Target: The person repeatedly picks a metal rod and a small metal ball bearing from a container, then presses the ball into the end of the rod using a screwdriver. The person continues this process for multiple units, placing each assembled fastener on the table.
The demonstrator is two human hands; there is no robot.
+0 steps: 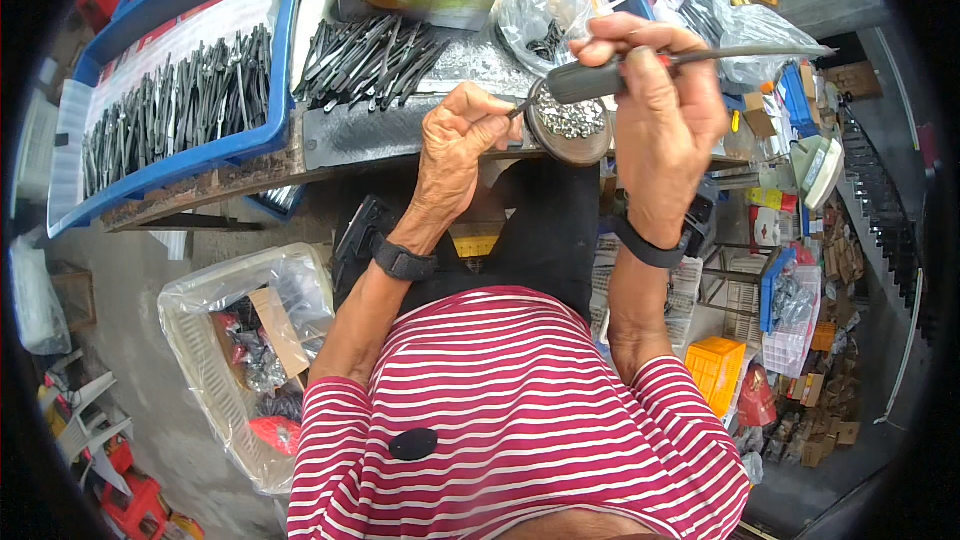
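My right hand [668, 115] is closed around a screwdriver [585, 83] with a thick black and red handle. Its long grey shaft points away to the right, and the handle's butt faces my left hand. Thumb and fingers of my left hand [462, 135] pinch a thin dark metal piece [521, 108] above the bench edge. Just beyond that piece, partly behind the screwdriver handle, stands a round dish [572, 151] filled with small shiny metal parts [570, 118]. Loose slim black metal pieces [365, 65] lie heaped on the bench left of my hands.
A blue tray [185, 152] packed with similar dark pieces stands on the bench [335, 135] at left. Behind are a cardboard box [420, 2] and a clear plastic bag [545, 15]. A lined crate [180, 340] sits on the floor at left; an orange basket [714, 372] is at right.
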